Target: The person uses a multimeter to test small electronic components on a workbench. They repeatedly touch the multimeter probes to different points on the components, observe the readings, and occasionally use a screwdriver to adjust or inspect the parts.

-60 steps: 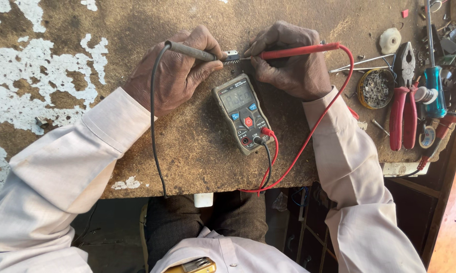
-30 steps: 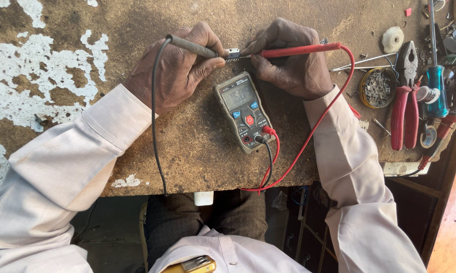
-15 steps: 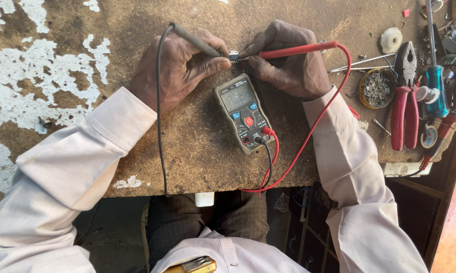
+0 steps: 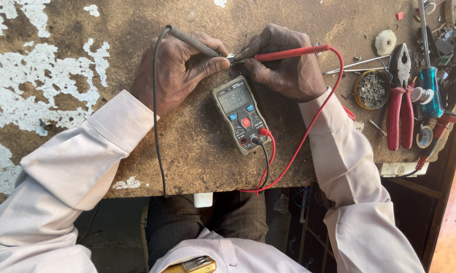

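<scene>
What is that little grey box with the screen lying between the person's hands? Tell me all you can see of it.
The meter is a slim grey plastic box lying flat and slightly slanted on the worn brown bench, just below both hands and apart from them. It has a lit screen at the top, two blue buttons, a red round one below, and sockets at the bottom end. A red lead and a black lead plug in there.

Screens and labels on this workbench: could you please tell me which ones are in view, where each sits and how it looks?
Multimeter screen: pale grey rectangle on the upper face of the grey-and-orange multimeter, just below both hands' probe tips.
Tape roll: small round roll with a pale printed face, right edge of the bench, beside the red-handled pliers.
</scene>
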